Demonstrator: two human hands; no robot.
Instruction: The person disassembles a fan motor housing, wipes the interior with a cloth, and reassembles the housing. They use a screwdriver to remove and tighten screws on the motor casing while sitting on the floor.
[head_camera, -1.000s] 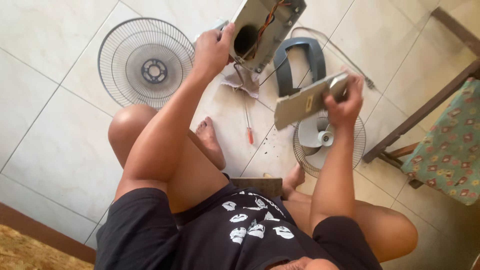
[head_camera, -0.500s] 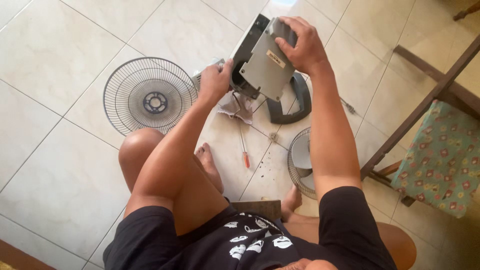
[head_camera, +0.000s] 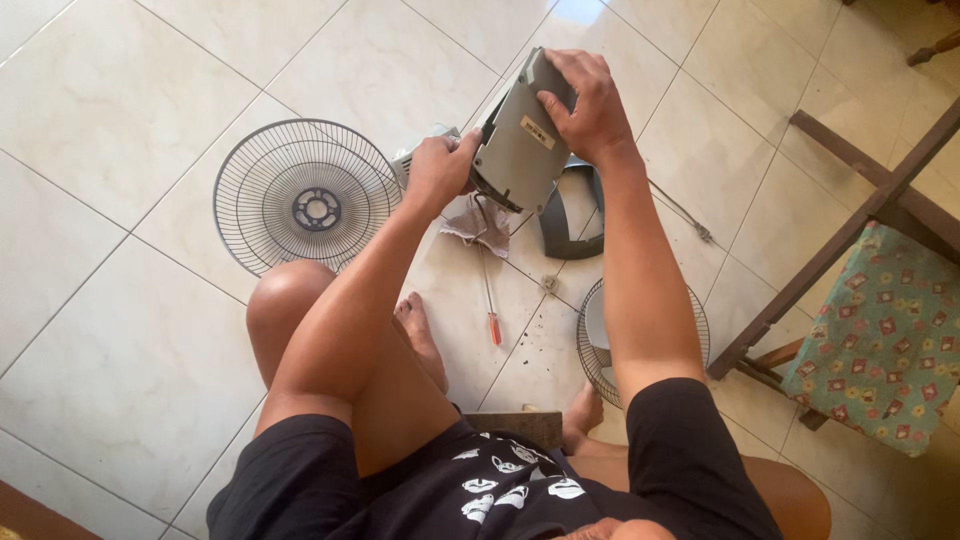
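Your right hand (head_camera: 590, 105) clasped the far end of the grey housing panel (head_camera: 520, 140), fingers (head_camera: 560, 75) wrapped over its upper edge, while your left hand (head_camera: 438, 170) closed on the near left side of the fan body (head_camera: 420, 160) behind it; both were held in the air above the tiled floor (head_camera: 130, 120), far of your knees. The panel appeared to be a rigid moulded plastic shell, probably light for its size, smooth on its broad face and likely slippery there, so the edges and corners you had taken offered the surest hold. Thin plastic of this kind may crack if twisted, and a few wires (head_camera: 485, 210) hung from its lower end, so it was best kept square to the body and not pulled away sharply. On the floor lay a round wire guard (head_camera: 255, 170) at the left, a second wire guard (head_camera: 592, 345) near your right arm, a dark grey curved part (head_camera: 570, 215) under the panel, a crumpled cloth (head_camera: 470, 225), and a screwdriver (head_camera: 490, 305) with an orange handle. A wooden chair (head_camera: 850, 250) with a patterned cushion (head_camera: 890, 340) stood at the right.
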